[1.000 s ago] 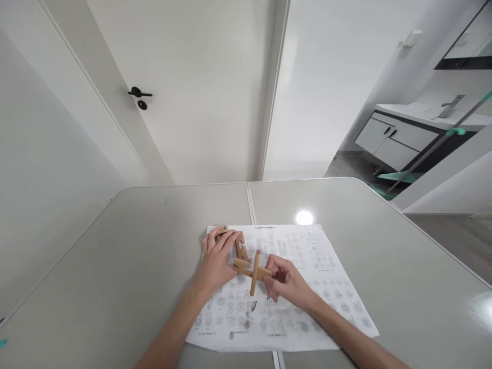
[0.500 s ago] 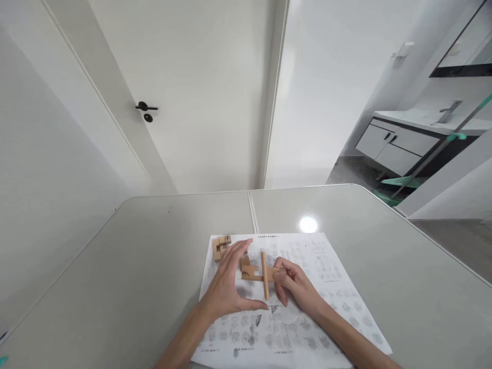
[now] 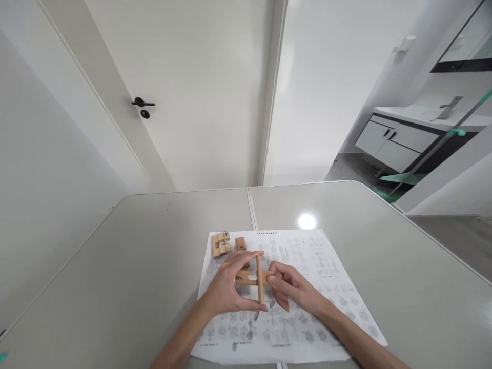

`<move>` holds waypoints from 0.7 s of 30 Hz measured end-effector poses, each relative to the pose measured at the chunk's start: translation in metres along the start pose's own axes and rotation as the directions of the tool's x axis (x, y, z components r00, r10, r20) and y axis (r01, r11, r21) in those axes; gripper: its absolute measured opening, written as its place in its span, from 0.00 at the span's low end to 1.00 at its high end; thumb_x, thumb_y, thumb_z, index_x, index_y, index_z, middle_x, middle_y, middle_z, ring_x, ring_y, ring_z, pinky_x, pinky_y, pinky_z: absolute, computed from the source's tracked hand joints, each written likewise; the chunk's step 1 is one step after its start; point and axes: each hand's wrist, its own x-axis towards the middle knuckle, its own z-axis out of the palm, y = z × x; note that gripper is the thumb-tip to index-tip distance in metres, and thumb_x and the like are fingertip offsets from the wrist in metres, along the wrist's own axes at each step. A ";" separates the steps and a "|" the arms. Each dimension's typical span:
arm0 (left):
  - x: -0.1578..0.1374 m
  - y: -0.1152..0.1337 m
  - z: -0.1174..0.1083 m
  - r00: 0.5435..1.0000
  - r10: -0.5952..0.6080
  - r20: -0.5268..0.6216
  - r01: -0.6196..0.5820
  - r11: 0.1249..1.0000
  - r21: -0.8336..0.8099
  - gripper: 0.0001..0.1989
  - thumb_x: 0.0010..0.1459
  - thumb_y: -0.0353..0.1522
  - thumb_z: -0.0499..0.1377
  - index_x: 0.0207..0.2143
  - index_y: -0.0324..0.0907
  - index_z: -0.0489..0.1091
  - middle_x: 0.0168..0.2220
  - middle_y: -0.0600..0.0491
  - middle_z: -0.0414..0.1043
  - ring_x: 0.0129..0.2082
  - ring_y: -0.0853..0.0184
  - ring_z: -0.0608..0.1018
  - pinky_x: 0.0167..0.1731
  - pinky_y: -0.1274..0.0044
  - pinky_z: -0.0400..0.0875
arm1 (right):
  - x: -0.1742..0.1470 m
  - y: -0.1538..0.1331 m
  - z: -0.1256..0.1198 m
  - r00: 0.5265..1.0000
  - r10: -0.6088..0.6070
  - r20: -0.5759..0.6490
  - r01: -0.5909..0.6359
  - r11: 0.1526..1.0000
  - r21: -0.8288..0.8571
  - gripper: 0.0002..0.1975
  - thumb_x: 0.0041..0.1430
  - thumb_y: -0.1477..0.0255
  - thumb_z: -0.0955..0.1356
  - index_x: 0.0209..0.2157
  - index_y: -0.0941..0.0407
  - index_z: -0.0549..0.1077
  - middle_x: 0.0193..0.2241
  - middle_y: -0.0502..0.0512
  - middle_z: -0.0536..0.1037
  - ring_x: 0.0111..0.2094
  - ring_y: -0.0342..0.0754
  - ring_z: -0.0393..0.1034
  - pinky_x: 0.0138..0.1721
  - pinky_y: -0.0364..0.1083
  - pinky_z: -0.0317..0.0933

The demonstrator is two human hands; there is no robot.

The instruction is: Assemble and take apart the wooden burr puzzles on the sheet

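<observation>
Your right hand [image 3: 294, 287] pinches the right end of a notched wooden piece [image 3: 245, 281], held over the paper; your left hand [image 3: 225, 289] spans a wooden stick [image 3: 260, 281] crossing it, fingertips at the far end and thumb at the near end. The notched piece's long axis runs left to right, its marked end pointing left; the stick lies across it, pointing away from you, far tip leaning slightly left.

Half a second ago your left fingers and thumb stood clear of the stick; now they meet its ends.

Beyond your left hand, a block cluster [image 3: 221, 246] and a loose wooden piece [image 3: 240, 243] rest on the printed sheet [image 3: 319, 318]. Under it is a grey table [image 3: 146, 266], facing a pale door [image 3: 207, 92]; a sink cabinet [image 3: 395, 141] stands at far right.
</observation>
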 end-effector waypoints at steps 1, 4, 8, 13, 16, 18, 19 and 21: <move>0.000 -0.001 0.000 1.000 -0.006 0.015 0.007 1.000 -0.009 0.54 0.41 0.47 0.77 0.69 0.55 0.59 0.62 0.46 0.71 0.60 0.50 0.71 0.59 0.59 0.69 | 0.000 0.000 0.000 1.000 -0.001 0.011 0.002 1.000 -0.022 0.18 0.71 0.56 0.67 0.34 0.55 0.65 0.14 0.40 0.66 0.13 0.39 0.59 0.19 0.39 0.56; -0.001 -0.004 0.000 1.000 0.003 0.027 -0.002 1.000 -0.001 0.54 0.42 0.47 0.77 0.69 0.56 0.59 0.62 0.46 0.72 0.58 0.51 0.74 0.59 0.58 0.69 | -0.001 -0.002 0.001 1.000 -0.015 0.025 0.016 0.998 -0.056 0.18 0.72 0.56 0.66 0.33 0.55 0.65 0.15 0.40 0.64 0.14 0.38 0.57 0.19 0.39 0.55; -0.001 -0.007 0.003 0.996 0.081 -0.028 -0.079 0.994 0.078 0.54 0.42 0.49 0.76 0.69 0.54 0.59 0.60 0.45 0.74 0.57 0.50 0.75 0.59 0.57 0.69 | 0.000 -0.001 0.002 0.999 -0.035 0.017 0.036 0.997 -0.071 0.18 0.72 0.56 0.66 0.34 0.55 0.67 0.16 0.40 0.65 0.15 0.39 0.59 0.21 0.40 0.56; -0.001 -0.006 0.008 0.984 0.158 -0.077 -0.140 0.969 0.201 0.54 0.44 0.53 0.74 0.70 0.52 0.59 0.48 0.47 0.79 0.44 0.55 0.80 0.49 0.63 0.75 | 0.001 0.000 0.002 0.998 -0.055 0.042 0.059 0.993 -0.099 0.16 0.72 0.57 0.67 0.36 0.55 0.68 0.16 0.42 0.68 0.15 0.39 0.58 0.21 0.40 0.54; -0.002 -0.007 0.011 0.976 0.187 -0.110 -0.158 0.959 0.235 0.54 0.45 0.55 0.72 0.70 0.50 0.58 0.38 0.51 0.78 0.34 0.61 0.77 0.40 0.69 0.76 | 0.002 0.000 0.001 0.997 -0.071 0.016 0.073 0.992 -0.105 0.17 0.71 0.57 0.67 0.35 0.55 0.67 0.16 0.43 0.70 0.16 0.39 0.59 0.22 0.40 0.54; -0.002 -0.008 0.012 0.978 0.170 -0.122 -0.142 0.966 0.214 0.56 0.45 0.57 0.71 0.71 0.49 0.56 0.32 0.55 0.75 0.28 0.66 0.73 0.32 0.74 0.73 | 0.003 0.000 0.001 0.997 -0.082 -0.004 0.081 0.991 -0.111 0.17 0.71 0.57 0.68 0.34 0.55 0.67 0.16 0.43 0.70 0.16 0.39 0.59 0.23 0.40 0.55; -0.003 -0.009 0.013 0.980 0.155 -0.124 -0.128 0.971 0.200 0.57 0.44 0.58 0.70 0.71 0.48 0.56 0.29 0.58 0.73 0.25 0.68 0.70 0.29 0.77 0.70 | 0.003 0.000 0.001 0.996 -0.083 -0.010 0.082 0.991 -0.103 0.16 0.71 0.58 0.68 0.35 0.55 0.68 0.16 0.43 0.70 0.17 0.39 0.59 0.24 0.41 0.56; -0.003 -0.009 0.014 0.985 0.120 -0.127 -0.096 0.979 0.181 0.58 0.43 0.58 0.71 0.71 0.48 0.56 0.25 0.62 0.66 0.23 0.71 0.64 0.26 0.79 0.66 | 0.004 0.000 0.001 0.997 -0.078 -0.005 0.078 0.996 -0.053 0.15 0.71 0.58 0.68 0.39 0.56 0.68 0.18 0.43 0.71 0.18 0.39 0.62 0.25 0.41 0.59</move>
